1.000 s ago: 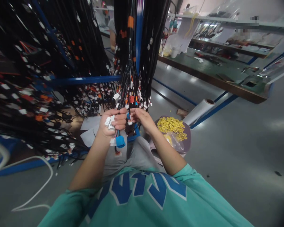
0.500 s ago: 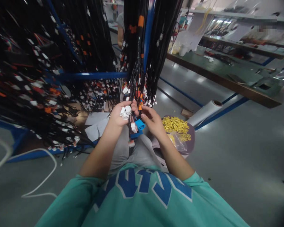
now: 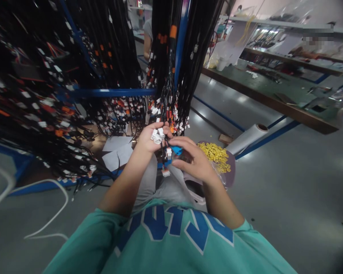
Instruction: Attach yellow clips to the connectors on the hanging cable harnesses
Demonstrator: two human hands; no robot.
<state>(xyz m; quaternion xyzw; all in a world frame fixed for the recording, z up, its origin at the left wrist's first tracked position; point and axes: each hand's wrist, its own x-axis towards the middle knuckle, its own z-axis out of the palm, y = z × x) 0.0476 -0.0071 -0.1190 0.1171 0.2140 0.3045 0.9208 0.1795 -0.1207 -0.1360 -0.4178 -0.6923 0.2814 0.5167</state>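
White plug connectors (image 3: 157, 136) rest in the palm of my left hand (image 3: 150, 139), whose fingers curl around them and their dark wires. Beside that palm hang a blue connector (image 3: 176, 150) and a white connector (image 3: 168, 153) on wires. A further white connector with orange (image 3: 166, 172) dangles lower, over my knees. My right hand (image 3: 193, 158) is at the blue connector, thumb and fingers apart, its fingertips close to or touching it. Behind both hands, a bundle of black wire harnesses (image 3: 171, 82) hangs down, its ends carrying white, orange and red connectors.
Blue rack bars (image 3: 114, 92) hold dense hanging harnesses at left. Yellow clip-like pieces (image 3: 215, 154) lie on a round purple seat (image 3: 231, 167) at right. Beyond are a film roll (image 3: 250, 139) and a green-topped workbench (image 3: 286, 89). A white cable (image 3: 55, 215) loops at left.
My right hand has spread its thumb and fingers and moved slightly right and nearer to me, beside the blue connector. My left hand and the connectors have shifted a little right.
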